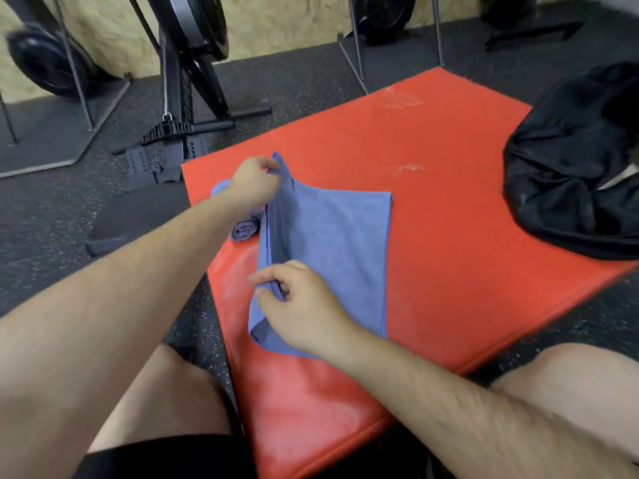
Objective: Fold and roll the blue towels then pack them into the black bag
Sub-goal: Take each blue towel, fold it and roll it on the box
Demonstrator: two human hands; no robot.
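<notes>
A blue towel (332,243) lies partly folded on the red mat (432,188). My left hand (254,183) pinches its far corner, lifted off the mat. My right hand (301,305) pinches the near end of the same raised edge. The left edge of the towel stands up as a flap between the two hands. A rolled blue towel (243,229) lies on the mat just left of it, partly hidden by my left forearm. The black bag (574,167) slumps at the mat's right side, its opening not clearly visible.
Exercise machines on black stands (183,98) line the wooden wall behind, on dark rubber flooring. A black pad (138,219) lies left of the mat. My bare knees (570,371) flank the mat's near corner.
</notes>
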